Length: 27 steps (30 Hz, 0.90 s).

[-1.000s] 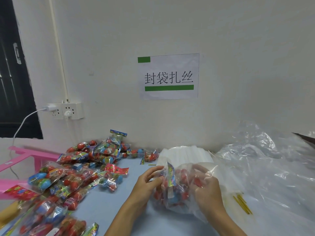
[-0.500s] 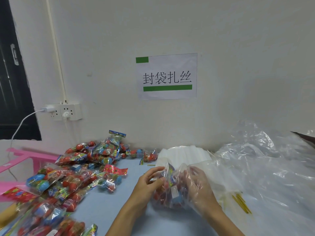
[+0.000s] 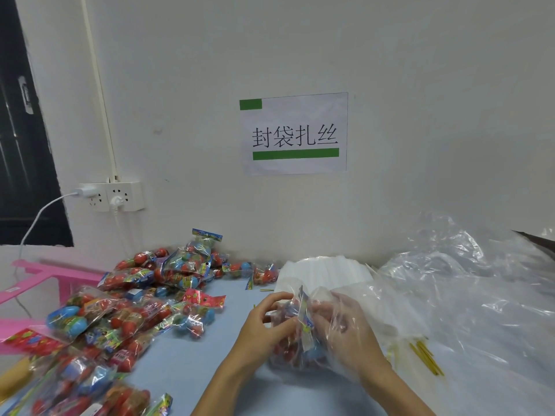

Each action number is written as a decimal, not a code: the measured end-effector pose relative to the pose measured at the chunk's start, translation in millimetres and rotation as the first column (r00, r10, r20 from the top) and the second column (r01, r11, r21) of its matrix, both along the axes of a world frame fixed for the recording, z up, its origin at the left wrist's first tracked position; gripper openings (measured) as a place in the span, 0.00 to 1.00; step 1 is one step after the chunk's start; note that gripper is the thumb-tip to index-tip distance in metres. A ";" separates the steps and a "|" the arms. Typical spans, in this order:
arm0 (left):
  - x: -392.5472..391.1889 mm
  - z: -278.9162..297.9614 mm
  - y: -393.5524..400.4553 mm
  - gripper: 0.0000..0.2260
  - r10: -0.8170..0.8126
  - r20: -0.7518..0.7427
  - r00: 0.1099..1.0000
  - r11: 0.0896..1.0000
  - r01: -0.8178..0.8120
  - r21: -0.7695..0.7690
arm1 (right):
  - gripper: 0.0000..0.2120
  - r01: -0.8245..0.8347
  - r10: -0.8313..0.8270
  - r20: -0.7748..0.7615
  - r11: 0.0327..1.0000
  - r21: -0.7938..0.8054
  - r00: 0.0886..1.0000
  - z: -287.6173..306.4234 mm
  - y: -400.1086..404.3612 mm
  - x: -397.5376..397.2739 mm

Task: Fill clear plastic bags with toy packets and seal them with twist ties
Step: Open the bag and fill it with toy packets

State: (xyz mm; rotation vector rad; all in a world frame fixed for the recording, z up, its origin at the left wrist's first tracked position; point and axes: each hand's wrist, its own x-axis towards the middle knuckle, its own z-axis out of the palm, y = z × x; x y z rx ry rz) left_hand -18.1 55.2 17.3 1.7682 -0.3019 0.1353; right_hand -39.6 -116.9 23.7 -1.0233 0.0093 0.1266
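since a second ago the right hand (image 3: 345,331) has slid inside the clear plastic bag (image 3: 327,349), so the film now drapes over its knuckles and fingers; before, it gripped the bag from outside. the toy packets in the bag (image 3: 303,328) have bunched toward the middle, with one packet's header card sticking up between the two hands. the left hand (image 3: 264,322) has stayed at the bag's left edge, its fingers curled and its thumb and fingertips pinching the film at the mouth. the right hand's fingers are curled around the packets within the bag, seen through the plastic. the bag rests on the pale blue table (image 3: 186,364), just in front of a white stack of flat bags (image 3: 324,271).

the paper sign (image 3: 294,133) on the wall reads "封袋扎丝" in black, with a small green block above and a green bar below. print on the packets is too blurred to read.

a heap of loose toy packets (image 3: 126,304), red and blue eggs in printed wrap, spreads over the left of the table. yellow twist ties (image 3: 426,355) lie right of the hands under crumpled clear sheeting (image 3: 468,295). a white wall socket (image 3: 117,195) has two plugs in it.
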 end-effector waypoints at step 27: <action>-12.9 8.8 -7.2 0.16 -0.004 0.046 0.999 0.998 0.001 0.058 | 0.02 0.396 -0.004 0.559 0.710 -0.583 0.829 10.3 -5.0 -13.9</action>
